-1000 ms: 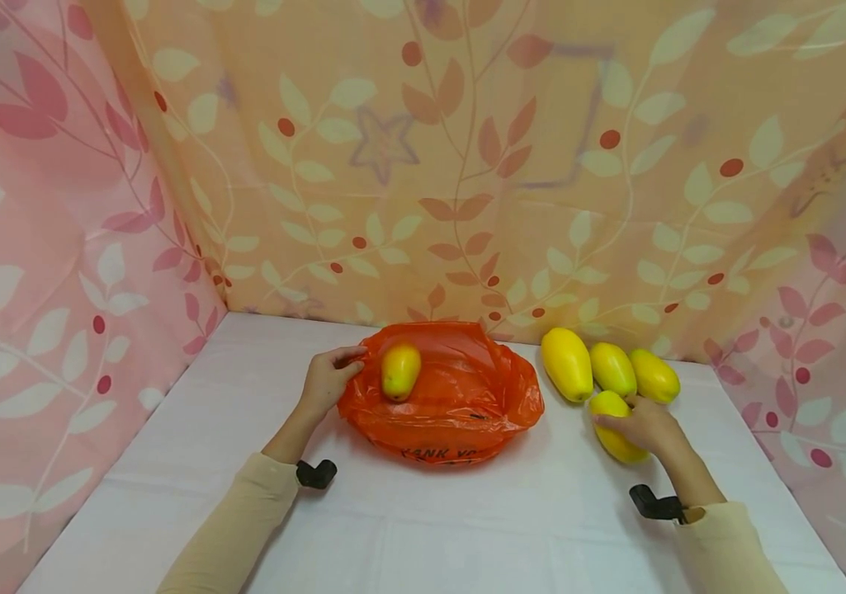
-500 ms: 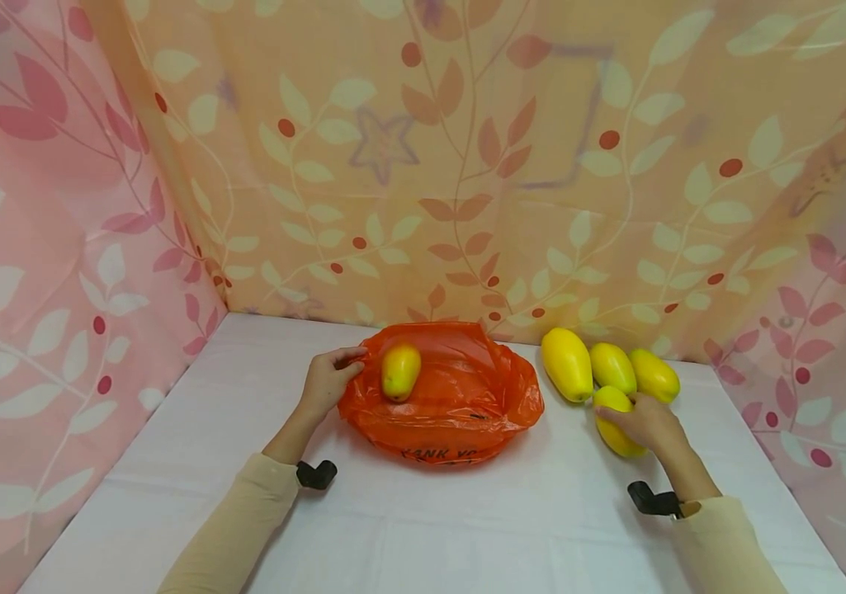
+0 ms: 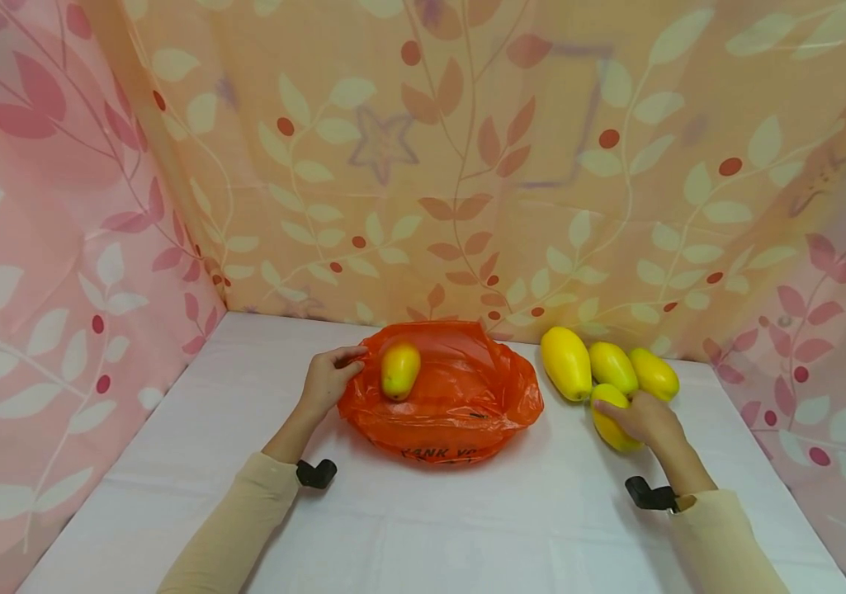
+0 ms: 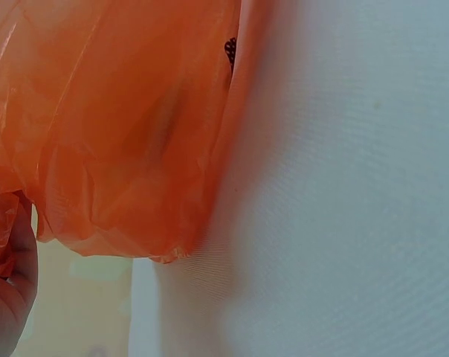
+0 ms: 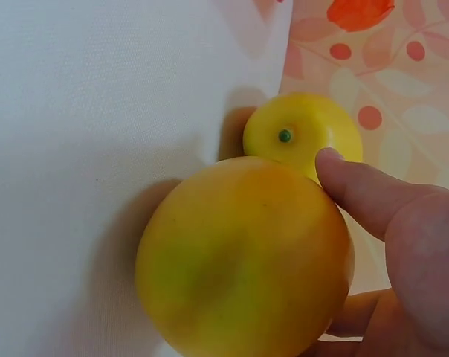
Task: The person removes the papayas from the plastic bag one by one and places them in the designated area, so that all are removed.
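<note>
In the head view an orange-red plastic bag [image 3: 460, 388] with black lettering lies spread open on the table. One yellow mango [image 3: 401, 371] rests in it, toward the left. My left hand [image 3: 326, 384] pinches the bag's left edge; the left wrist view shows its fingers [image 4: 20, 260] beside a fold of the plastic. To the right of the bag, my right hand [image 3: 649, 418] grips a mango [image 5: 243, 260], thumb on one side and fingers round the other. That mango's far end is right by the other fruit, and the hand covers part of it.
Behind the held fruit, a larger mango [image 3: 567, 363] and two smaller ones, a middle mango [image 3: 613, 368] and a right mango [image 3: 654, 374], sit close together. All lie on the white-covered table [image 3: 467, 528]. A patterned curtain [image 3: 467, 165] rises at its back edge.
My right hand and its mango have shifted slightly away from me, toward the other mangoes. The left hand, the bag and the mango in it have stayed put.
</note>
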Demonstrator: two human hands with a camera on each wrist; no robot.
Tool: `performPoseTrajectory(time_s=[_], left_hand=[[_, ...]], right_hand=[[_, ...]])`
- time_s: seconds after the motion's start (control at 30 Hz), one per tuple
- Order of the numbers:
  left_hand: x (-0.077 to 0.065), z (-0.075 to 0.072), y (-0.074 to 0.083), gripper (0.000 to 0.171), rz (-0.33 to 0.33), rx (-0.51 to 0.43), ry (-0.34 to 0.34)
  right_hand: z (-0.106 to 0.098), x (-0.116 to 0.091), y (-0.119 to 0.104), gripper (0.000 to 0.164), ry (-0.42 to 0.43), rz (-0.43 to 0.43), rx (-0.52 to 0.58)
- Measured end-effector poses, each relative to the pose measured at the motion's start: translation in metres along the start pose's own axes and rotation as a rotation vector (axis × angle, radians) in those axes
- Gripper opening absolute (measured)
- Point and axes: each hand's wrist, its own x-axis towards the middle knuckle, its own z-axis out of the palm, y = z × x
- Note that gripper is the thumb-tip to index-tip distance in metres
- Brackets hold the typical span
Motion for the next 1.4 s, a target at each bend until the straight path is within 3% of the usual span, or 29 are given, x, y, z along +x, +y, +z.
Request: performPoseTrajectory(time_s=[0.1, 0.23, 0.43, 0.9, 1.17, 1.4], left_hand=[[-0.001, 0.0, 0.0, 0.029, -0.002, -0.002, -0.003], [-0.001, 0.0, 0.0, 0.029, -0.001, -0.005, -0.003], [-0.001, 0.0, 0.001, 0.029, 0.004, -0.011, -0.002], [0.0, 0.001, 0.002, 0.029, -0.006, -0.013, -0.011], [-0.001, 0.001, 0.005, 0.03, -0.022, -0.027, -0.009], [0.0, 0.003, 0.004, 0.029, -0.02, -0.056, -0.008]], right_hand=[[-0.001, -0.002, -0.001, 0.07, 0.005, 0.0, -0.007], [-0.007, -0.007, -0.005, 0.085, 0.004, 0.005, -0.019], [-0.019, -0.011, -0.014, 0.098, 0.031, -0.051, -0.067], [-0.034, -0.024, -0.064, 0.08, 0.174, -0.178, 0.012], [-0.035, -0.027, -0.098, 0.075, 0.179, -0.27, 0.152], [-0.038, -0.022, -0.124, 0.065, 0.17, -0.332, 0.176]])
